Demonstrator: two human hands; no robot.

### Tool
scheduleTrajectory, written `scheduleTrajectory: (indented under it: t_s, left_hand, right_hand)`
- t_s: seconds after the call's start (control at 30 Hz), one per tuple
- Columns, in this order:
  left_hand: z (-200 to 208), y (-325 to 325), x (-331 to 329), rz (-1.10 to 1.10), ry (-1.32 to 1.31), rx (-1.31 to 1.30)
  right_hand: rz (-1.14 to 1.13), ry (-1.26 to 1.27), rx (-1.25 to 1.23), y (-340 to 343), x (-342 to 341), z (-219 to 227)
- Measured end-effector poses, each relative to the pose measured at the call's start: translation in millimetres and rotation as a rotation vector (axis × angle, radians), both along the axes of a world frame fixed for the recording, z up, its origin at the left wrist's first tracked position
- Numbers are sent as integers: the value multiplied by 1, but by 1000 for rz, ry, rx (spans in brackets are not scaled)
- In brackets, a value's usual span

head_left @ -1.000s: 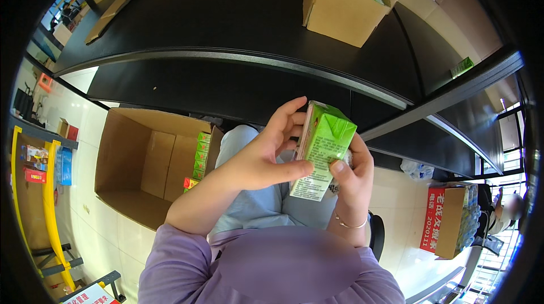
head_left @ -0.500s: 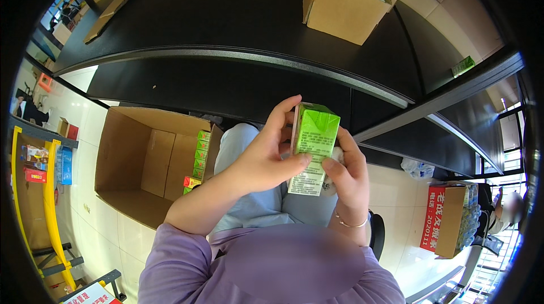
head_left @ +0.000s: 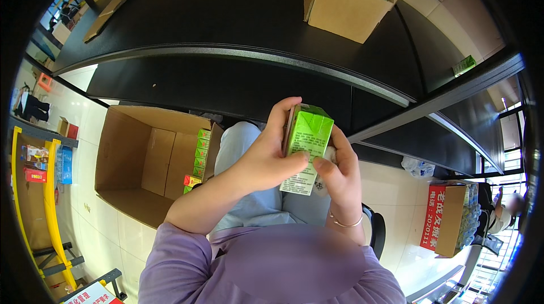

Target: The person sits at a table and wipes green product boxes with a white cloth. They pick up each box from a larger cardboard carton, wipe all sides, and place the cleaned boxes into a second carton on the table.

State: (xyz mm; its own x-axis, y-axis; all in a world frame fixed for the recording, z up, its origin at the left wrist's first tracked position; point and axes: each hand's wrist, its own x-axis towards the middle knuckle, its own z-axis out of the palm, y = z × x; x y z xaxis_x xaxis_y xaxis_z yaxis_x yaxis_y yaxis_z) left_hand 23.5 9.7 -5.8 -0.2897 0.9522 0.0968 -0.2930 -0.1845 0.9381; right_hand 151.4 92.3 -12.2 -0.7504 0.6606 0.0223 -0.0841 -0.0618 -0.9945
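Note:
In front of my lap I hold a green and white drink carton, its printed side facing up toward me. My left hand grips its left side, with the thumb across the printed face and the index finger stretched along the far end. From the right, my right hand closes on it, thumb on the lower part of the face. A white, soft-looking item with a dark pattern shows between the carton and my right palm; its kind is unclear. The fingers behind the carton are hidden.
An open cardboard box stands left of my legs, with several small green cartons along its right side. On the black shelf ahead sits a cardboard box of green cartons. A box of bottles stands at right.
Both hands have shifted slightly left with the carton, which is turned a little so more of its right side shows. At far left, a distant person has moved.

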Motion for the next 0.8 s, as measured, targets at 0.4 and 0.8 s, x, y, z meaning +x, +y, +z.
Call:
scheduleTrajectory:
  t_s: [0.4,0.8]
  left_hand:
    - [-3,1,4,23,103,51]
    - [-5,2,0,-25,9,52]
  right_hand:
    - [-3,-13,12,1,1,0]
    - [43,56,-22,5,5,-4]
